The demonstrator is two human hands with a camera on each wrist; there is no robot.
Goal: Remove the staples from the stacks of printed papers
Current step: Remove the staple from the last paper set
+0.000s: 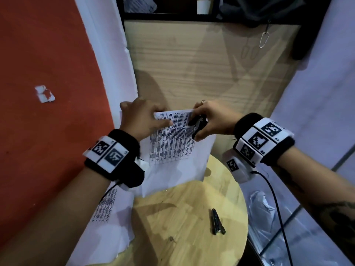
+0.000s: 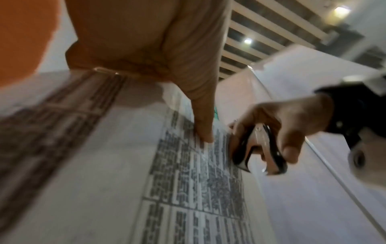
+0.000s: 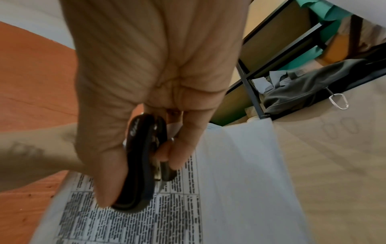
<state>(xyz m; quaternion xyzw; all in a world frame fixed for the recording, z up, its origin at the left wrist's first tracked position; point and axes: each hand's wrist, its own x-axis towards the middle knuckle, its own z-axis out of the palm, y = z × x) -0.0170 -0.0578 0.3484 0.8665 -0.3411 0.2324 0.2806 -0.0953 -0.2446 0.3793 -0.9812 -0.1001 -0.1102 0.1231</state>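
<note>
The left hand lay on the stapled stack of printed papers, its index finger stretched straight across the print and pressing down near the top edge; whether the other fingers curled over the far edge I could not tell. The right hand gripped a black staple remover, thumb and fingers squeezed round its two halves, claws pointed down at the stack's top right corner. The stack sat at the far edge of the round wooden counter, overhanging it, atop loose white sheets.

I saw no staple itself; it was hidden under the tool or too small. To my eye, the step called for sliding the claws flat under the staple's crown before squeezing, while the left finger pinned the pages close by so the corner would not lift and tear. A straight pull would likely spare the paper.

Nearer the front right edge of the counter lay a dark folded metal tool. More printed sheets drooped over the left edge. Behind stood a pale wooden panel with a carabiner hanging, an orange wall to the left, and a paper cup on the shelf above.
</note>
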